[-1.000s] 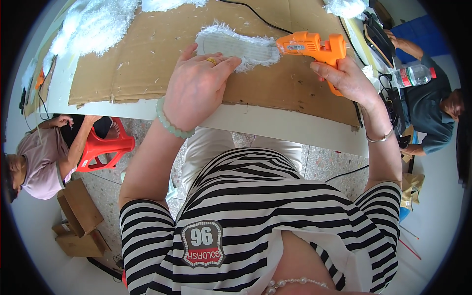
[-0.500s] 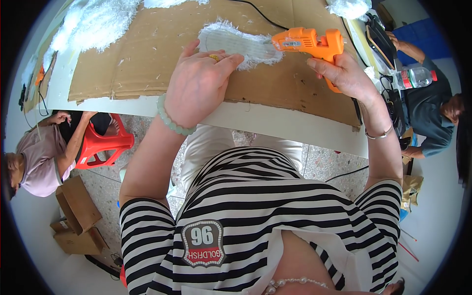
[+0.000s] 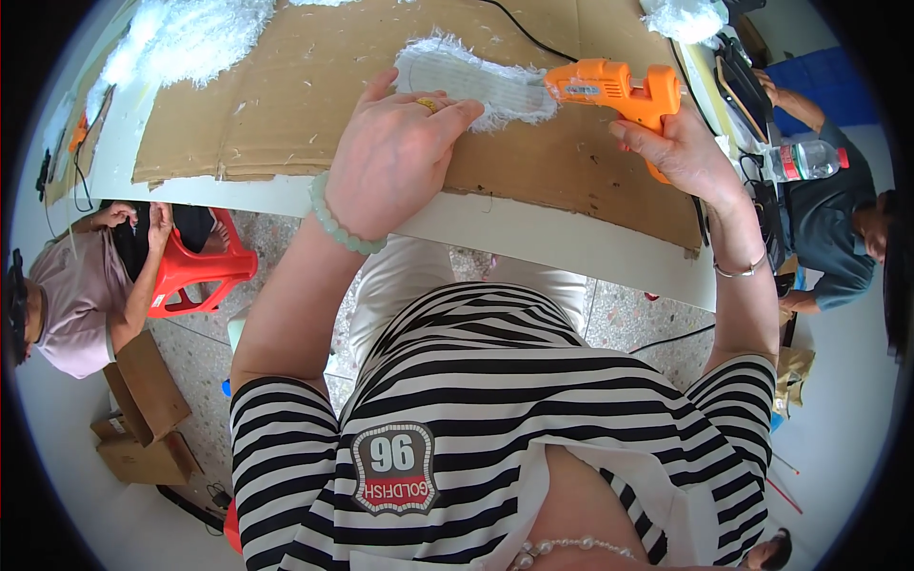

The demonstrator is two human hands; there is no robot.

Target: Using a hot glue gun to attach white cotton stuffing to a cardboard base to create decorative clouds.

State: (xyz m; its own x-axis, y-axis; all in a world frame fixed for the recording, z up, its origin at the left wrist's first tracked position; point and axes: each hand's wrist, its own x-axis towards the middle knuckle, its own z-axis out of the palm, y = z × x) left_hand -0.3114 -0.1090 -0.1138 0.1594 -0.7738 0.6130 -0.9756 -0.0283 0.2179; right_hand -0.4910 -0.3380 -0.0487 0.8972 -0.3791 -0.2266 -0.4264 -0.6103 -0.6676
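A white furry fabric piece [image 3: 457, 82], shaped like a sole with a shaggy fringe, lies smooth side up on the cardboard. My left hand [image 3: 398, 147] grips its near left edge, fingers bent over it; the thumb is mostly hidden. An orange hot glue gun [image 3: 609, 86] is in my right hand [image 3: 687, 157], with my fingers wrapped round the handle. Its nozzle points left and meets the right end of the piece. Whether glue is coming out cannot be made out.
Brown cardboard [image 3: 314, 105] covers much of the white table [image 3: 571, 252]. White fluffy pieces [image 3: 195, 43] lie at the far left, another [image 3: 684, 17] at the far right. A black cord [image 3: 533, 38] runs behind. People sit at both sides, near a red stool [image 3: 205, 271] and a plastic bottle [image 3: 807, 160].
The glue gun and my right hand have shifted slightly right and nearer. My left hand and the furry piece have slid a little to the right. A person at left has moved a hand.
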